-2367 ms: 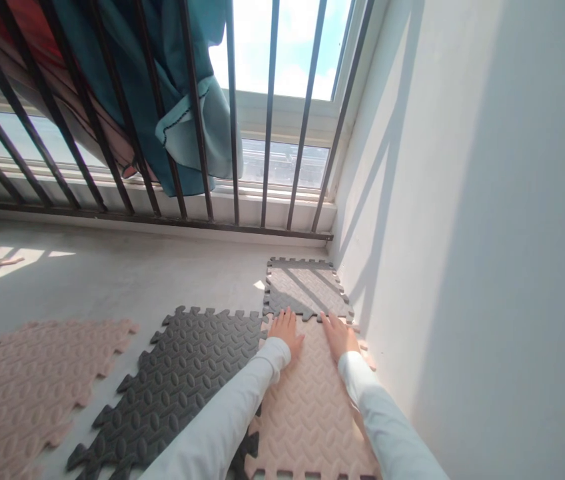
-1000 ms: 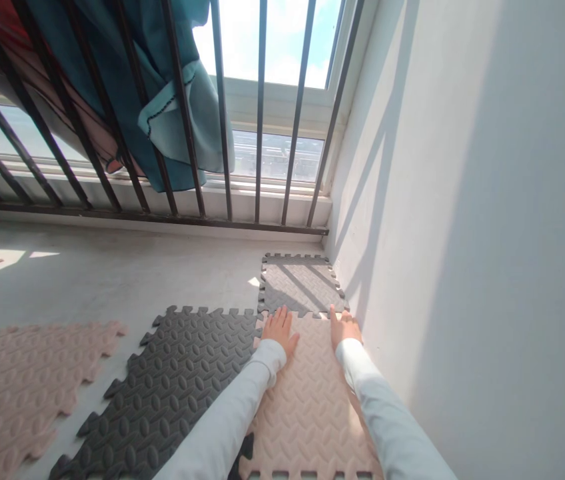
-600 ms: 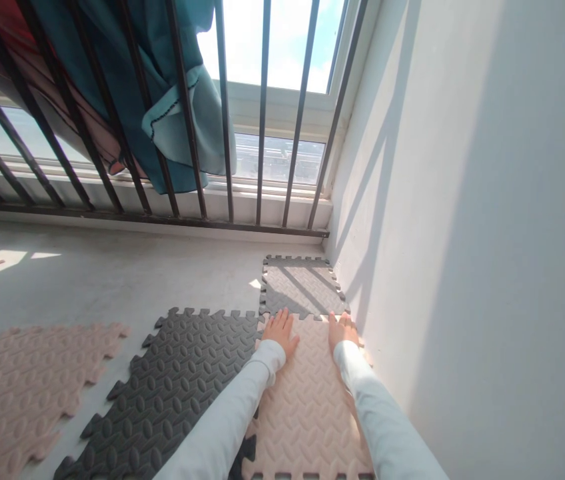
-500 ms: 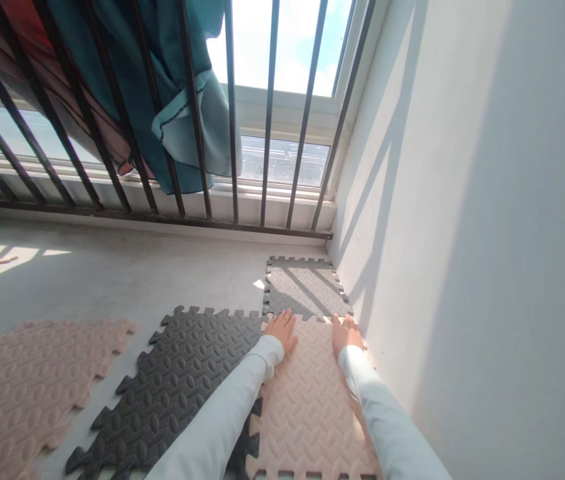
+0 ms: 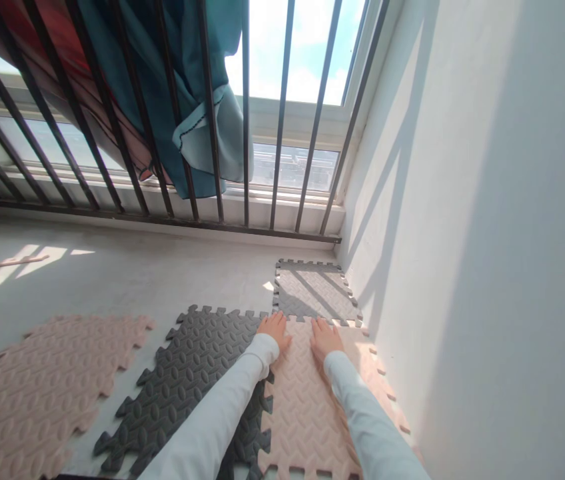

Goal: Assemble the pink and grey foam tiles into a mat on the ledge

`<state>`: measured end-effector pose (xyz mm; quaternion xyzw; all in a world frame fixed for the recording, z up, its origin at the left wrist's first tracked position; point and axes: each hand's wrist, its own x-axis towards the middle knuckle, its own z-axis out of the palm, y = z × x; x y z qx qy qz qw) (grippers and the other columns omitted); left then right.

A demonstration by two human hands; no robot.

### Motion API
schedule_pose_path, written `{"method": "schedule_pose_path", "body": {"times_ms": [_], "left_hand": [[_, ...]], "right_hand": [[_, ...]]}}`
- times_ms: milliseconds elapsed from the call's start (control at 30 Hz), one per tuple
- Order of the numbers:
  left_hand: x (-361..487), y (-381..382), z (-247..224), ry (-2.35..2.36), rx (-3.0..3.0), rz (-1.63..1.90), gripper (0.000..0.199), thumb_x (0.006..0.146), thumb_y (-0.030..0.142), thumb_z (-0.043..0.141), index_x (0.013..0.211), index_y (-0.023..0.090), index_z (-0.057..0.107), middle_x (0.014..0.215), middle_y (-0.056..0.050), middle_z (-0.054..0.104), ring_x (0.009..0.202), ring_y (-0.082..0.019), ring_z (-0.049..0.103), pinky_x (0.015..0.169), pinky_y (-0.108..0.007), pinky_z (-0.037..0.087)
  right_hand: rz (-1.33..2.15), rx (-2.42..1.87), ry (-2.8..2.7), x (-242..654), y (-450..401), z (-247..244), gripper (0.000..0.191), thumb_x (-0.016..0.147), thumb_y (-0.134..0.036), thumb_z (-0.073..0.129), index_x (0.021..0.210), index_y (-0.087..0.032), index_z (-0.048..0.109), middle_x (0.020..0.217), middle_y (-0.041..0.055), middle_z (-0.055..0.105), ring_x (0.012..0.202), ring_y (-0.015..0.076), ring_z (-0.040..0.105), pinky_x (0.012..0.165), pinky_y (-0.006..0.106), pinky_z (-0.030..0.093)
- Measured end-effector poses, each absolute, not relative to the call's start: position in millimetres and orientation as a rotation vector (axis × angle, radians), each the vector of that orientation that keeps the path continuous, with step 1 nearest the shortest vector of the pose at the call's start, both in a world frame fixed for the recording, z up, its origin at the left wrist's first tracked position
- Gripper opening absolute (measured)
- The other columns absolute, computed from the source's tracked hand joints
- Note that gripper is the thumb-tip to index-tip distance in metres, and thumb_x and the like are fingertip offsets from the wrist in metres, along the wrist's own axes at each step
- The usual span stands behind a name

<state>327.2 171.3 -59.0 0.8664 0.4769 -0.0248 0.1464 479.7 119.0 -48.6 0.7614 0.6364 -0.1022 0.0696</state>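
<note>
A pink foam tile [image 5: 302, 407] with toothed edges lies on the floor before me, its far edge against a grey tile [image 5: 312, 290] in the corner. My left hand [image 5: 275, 331] rests flat at the pink tile's far left corner, where it meets a dark grey tile [image 5: 197, 373]. My right hand [image 5: 326, 338] presses flat on the pink tile near the middle of its far edge, fingers spread a little. Neither hand holds anything.
Another pink tile [image 5: 57, 393] lies apart at the left. A dark metal railing [image 5: 222, 227] runs along the far side, with teal cloth [image 5: 162, 87] hanging behind it. The white wall [image 5: 502, 267] rises at the right. A thin stick [image 5: 7, 263] lies at the far left.
My right hand has moved left from the pink tile's right corner, closer to my left hand. The view has shifted slightly to the left.
</note>
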Motion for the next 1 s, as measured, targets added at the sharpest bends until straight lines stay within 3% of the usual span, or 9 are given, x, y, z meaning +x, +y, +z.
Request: {"method": "schedule_pose_path", "body": {"times_ms": [133,267,400,533,733,900,1000], "left_hand": [[326.0,175.3,-58.1,1.367,2.512,-0.057,0.062,0.073,0.043,0.037,0.127,0.011,0.032,0.138,-0.009,0.026,0.124,-0.022,0.023,0.102,-0.04,0.017],[321.4,177.2,-56.2,1.322,2.531,-0.119,0.058,0.075,0.044,0.033,0.126,0.015,0.034,0.138,-0.007,0.026,0.124,-0.021,0.024,0.102,-0.046,0.013],[315.6,169.7,-57.0,1.258,2.565,-0.126,0.06,0.076,0.045,0.03,0.128,0.016,0.03,0.139,-0.006,0.021,0.127,-0.021,0.017,0.102,-0.051,0.006],[318.2,159.4,-60.9,1.259,2.532,-0.099,0.067,0.073,0.047,0.032,0.131,0.014,0.023,0.141,-0.005,0.014,0.128,-0.021,0.011,0.102,-0.05,0.009],[321.4,162.7,-56.3,1.28,2.477,-0.119,0.063,0.073,0.045,0.033,0.13,0.017,0.026,0.141,-0.003,0.017,0.128,-0.021,0.012,0.102,-0.049,0.011],[297.1,157.6,-49.0,1.207,2.478,-0.147,0.058,0.077,0.045,0.028,0.129,0.022,0.027,0.138,-0.003,0.026,0.128,-0.021,0.013,0.101,-0.054,0.003],[263.5,138.0,-49.5,1.319,2.44,-0.151,0.062,0.077,0.048,0.025,0.132,0.019,0.022,0.139,-0.005,0.021,0.128,-0.022,0.012,0.101,-0.053,0.002]], "right_hand": [[-0.343,2.319,1.901,482.3,119.7,-50.3,0.057,0.075,-0.023,0.027,0.131,-0.015,0.023,0.139,0.0053,0.02,0.126,0.0173,0.016,0.102,0.042,0.012],[-0.356,2.306,1.927,489.1,116.8,-48.9,0.055,0.075,-0.023,0.029,0.13,-0.018,0.027,0.139,0.0037,0.022,0.126,0.0161,0.018,0.101,0.041,0.013],[-0.23,2.455,1.77,499.4,109.1,-49.7,0.055,0.077,-0.025,0.029,0.13,-0.009,0.026,0.139,0.01,0.02,0.126,0.02,0.018,0.1,0.04,0.017],[-0.153,2.507,1.666,508.0,103.0,-57.0,0.055,0.08,-0.03,0.026,0.131,-0.008,0.023,0.138,0.0079,0.024,0.125,0.0196,0.019,0.101,0.041,0.017],[-0.176,2.527,1.696,515.1,102.2,-56.2,0.052,0.081,-0.029,0.024,0.131,-0.014,0.023,0.138,0.0038,0.024,0.125,0.0174,0.02,0.101,0.044,0.015],[-0.307,2.455,1.703,519.7,100.6,-42.7,0.054,0.079,-0.03,0.03,0.13,-0.014,0.026,0.136,0.0078,0.029,0.123,0.0187,0.026,0.1,0.043,0.017],[-0.273,2.452,1.7,502.3,85.5,-42.0,0.055,0.078,-0.03,0.031,0.129,-0.011,0.026,0.138,0.0106,0.021,0.124,0.0193,0.023,0.1,0.041,0.019]]}}
